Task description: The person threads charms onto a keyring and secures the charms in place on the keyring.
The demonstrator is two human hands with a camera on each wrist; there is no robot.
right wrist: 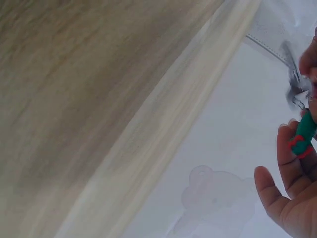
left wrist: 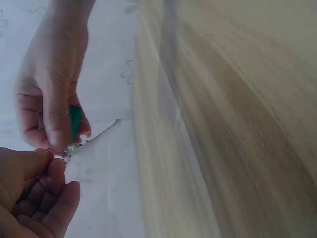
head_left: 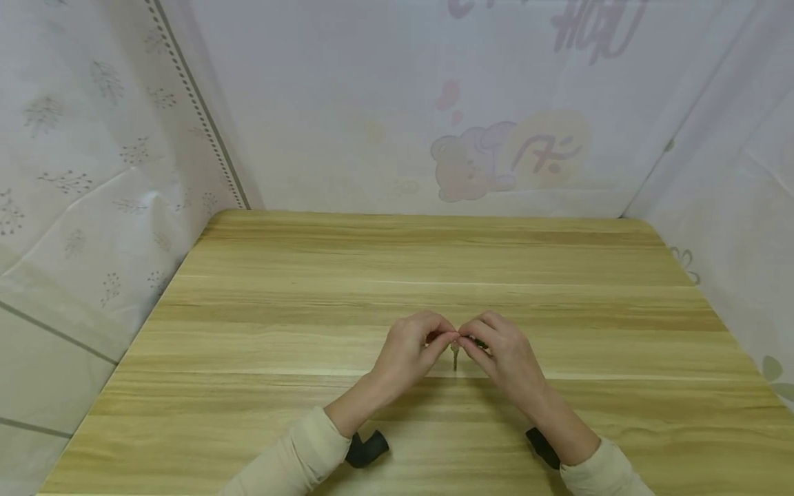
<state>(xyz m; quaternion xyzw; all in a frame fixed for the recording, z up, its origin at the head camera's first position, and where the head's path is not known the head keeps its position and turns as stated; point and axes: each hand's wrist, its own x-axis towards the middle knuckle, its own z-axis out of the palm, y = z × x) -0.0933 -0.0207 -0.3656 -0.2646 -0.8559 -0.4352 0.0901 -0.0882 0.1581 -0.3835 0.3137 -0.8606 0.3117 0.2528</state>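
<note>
Above the table, fingertips meeting, both hands hold a small key [head_left: 455, 357] with a keychain. The left hand [head_left: 409, 348] pinches at the key's top end, where a small ring seems to be; the fingers cover most of it. Beside it the right hand [head_left: 505, 351] pinches the same spot from the other side. A green charm [left wrist: 75, 121] rests against the right hand's fingers, and in the right wrist view the charm [right wrist: 303, 135] shows red trim. Silver-coloured, the key [left wrist: 101, 131] sticks out from the fingertips; in the right wrist view it is blurred.
A wood-grain table [head_left: 298, 269] lies beneath the hands. Pale printed curtains [head_left: 347, 103] stand behind it and at both sides. Dark curved pieces, one by the left wrist [head_left: 367, 449] and one by the right [head_left: 542, 448], show under the forearms.
</note>
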